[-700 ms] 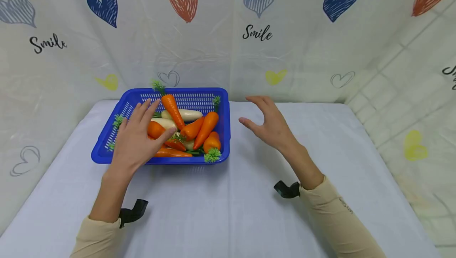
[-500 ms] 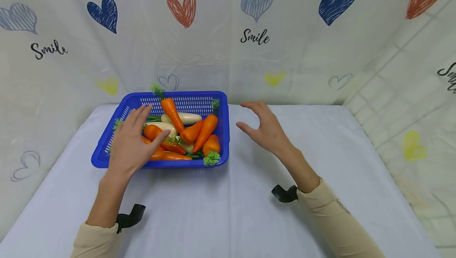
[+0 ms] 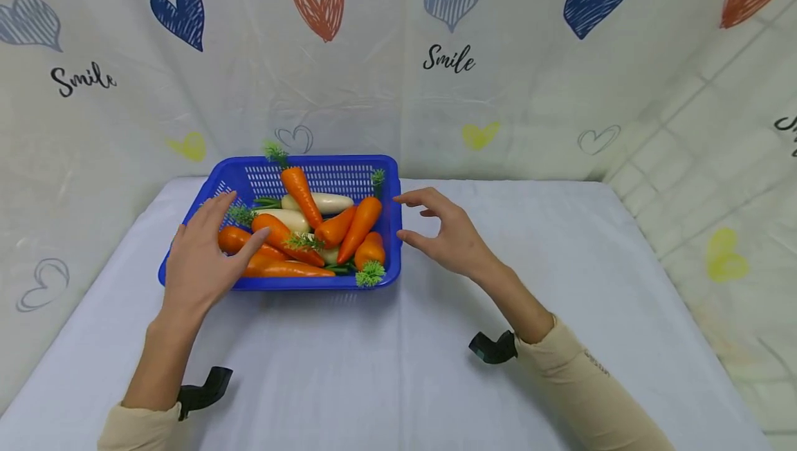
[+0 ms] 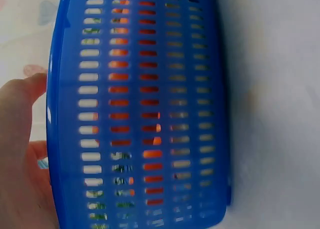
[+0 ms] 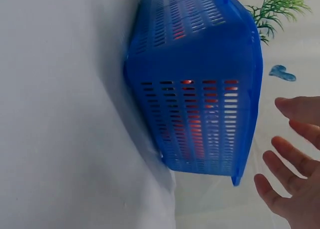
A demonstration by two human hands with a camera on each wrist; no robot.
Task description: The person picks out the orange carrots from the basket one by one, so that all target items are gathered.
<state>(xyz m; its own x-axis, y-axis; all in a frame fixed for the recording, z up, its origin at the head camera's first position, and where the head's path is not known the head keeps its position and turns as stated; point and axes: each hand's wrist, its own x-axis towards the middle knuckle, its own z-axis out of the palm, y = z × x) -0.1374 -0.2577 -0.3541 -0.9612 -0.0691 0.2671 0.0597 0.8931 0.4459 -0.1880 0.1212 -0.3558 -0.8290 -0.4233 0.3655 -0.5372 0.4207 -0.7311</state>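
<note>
A blue plastic basket (image 3: 324,283) holds several orange carrots (image 3: 361,229) and white radishes (image 3: 324,202), some with green tops. In the head view my left hand (image 3: 199,257) hovers over the basket's left end, thumb and fingers spread. The left wrist view puts that hand (image 4: 17,149) close behind the slotted basket wall (image 4: 70,114); whether it touches the rim cannot be told. My right hand (image 3: 454,236) is beside the right rim, fingers gently bent and holding nothing. A gap shows between this hand (image 5: 300,169) and the basket (image 5: 195,59) in the right wrist view.
A white cloth (image 3: 349,368) covers the table under the basket. Behind it hangs a pale curtain (image 3: 373,91) printed with hearts and "Smile". Black wrist-worn cameras stick out below each wrist, the left camera (image 3: 205,392) and the right camera (image 3: 492,347).
My left hand has moved left and slightly down, uncovering more carrots. My right hand has moved left and down to the basket's right rim. The basket has stayed in place.
</note>
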